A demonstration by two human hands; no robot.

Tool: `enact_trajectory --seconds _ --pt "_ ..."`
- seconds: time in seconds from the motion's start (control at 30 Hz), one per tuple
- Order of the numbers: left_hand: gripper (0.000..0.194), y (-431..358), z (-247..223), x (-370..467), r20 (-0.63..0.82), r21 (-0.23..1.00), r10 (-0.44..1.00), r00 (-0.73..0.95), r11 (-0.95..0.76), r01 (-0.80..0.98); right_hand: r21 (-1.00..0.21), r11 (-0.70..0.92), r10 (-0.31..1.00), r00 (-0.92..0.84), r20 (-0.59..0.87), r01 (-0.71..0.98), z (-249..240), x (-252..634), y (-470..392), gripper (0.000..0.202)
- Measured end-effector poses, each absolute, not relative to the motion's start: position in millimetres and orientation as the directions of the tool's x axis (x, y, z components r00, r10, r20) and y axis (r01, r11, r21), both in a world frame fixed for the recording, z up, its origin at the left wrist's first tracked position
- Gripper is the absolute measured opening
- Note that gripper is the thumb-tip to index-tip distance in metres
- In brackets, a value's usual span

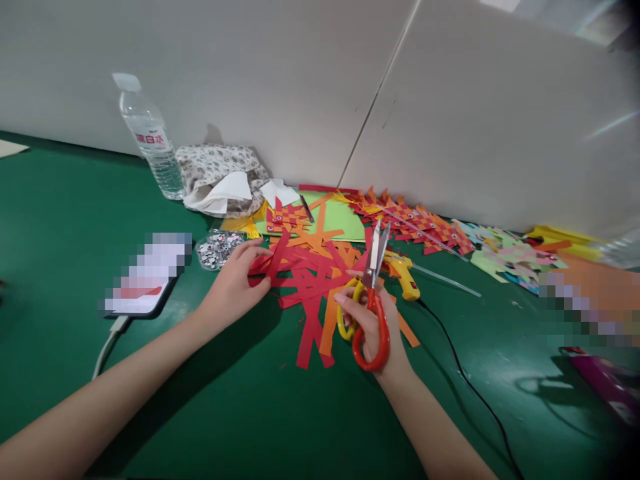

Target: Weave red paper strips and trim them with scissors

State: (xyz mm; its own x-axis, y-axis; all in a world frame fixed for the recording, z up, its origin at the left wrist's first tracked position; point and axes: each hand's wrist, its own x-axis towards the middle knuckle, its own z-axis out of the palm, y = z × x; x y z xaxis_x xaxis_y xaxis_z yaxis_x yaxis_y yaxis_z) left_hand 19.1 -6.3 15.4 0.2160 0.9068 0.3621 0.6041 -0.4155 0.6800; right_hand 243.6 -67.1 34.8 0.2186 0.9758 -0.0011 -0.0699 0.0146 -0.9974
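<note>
My left hand (241,280) is at the left side of a loose pile of red paper strips (311,313) and orange paper strips (329,321). Its thumb and fingers close on a red strip (279,257). My right hand (373,327) holds scissors (371,280) with one red and one yellow handle, the blades pointing up and away, slightly parted. Beneath and behind the strips lies a light green sheet (340,219). A yellow glue gun (406,277) rests just right of the scissors.
Behind stand a water bottle (153,147) and a tissue pouch (220,167). At left are a phone (150,273) on a cable and a box of googly eyes (219,250). Woven paper fish (425,227) lie back right. A black cord (465,377) crosses the green table (280,427).
</note>
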Motion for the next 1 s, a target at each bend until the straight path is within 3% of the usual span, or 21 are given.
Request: enact_trajectory --seconds 0.1,0.2,0.37,0.73,0.83,1.0 --pt "0.033 -6 11 19 0.464 0.52 0.837 0.289 -0.522 0.676 -0.998 0.002 0.978 0.207 -0.012 -0.066 34 243 -67 0.044" --pt "0.025 -11 7 26 0.456 0.418 0.758 0.466 -0.645 0.64 -0.998 -0.005 0.979 0.201 -0.018 -0.065 34 243 -67 0.043" --pt "0.022 -16 1 33 0.379 0.368 0.749 0.544 -0.661 0.654 -0.999 -0.01 0.98 0.196 -0.02 -0.05 34 242 -68 0.044" --pt "0.009 -10 0 31 0.324 0.537 0.814 0.482 -0.578 0.614 -0.999 0.001 0.983 0.184 -0.006 -0.037 34 242 -68 0.042" --pt "0.011 -11 7 31 0.319 0.671 0.869 0.378 -0.489 0.557 -0.999 0.001 0.982 0.188 -0.008 -0.047 35 242 -69 0.044" --pt "0.018 -17 23 34 0.178 0.883 0.961 0.211 -0.251 0.397 -0.998 -0.005 0.971 0.239 -0.021 -0.067 36 241 -69 0.046"
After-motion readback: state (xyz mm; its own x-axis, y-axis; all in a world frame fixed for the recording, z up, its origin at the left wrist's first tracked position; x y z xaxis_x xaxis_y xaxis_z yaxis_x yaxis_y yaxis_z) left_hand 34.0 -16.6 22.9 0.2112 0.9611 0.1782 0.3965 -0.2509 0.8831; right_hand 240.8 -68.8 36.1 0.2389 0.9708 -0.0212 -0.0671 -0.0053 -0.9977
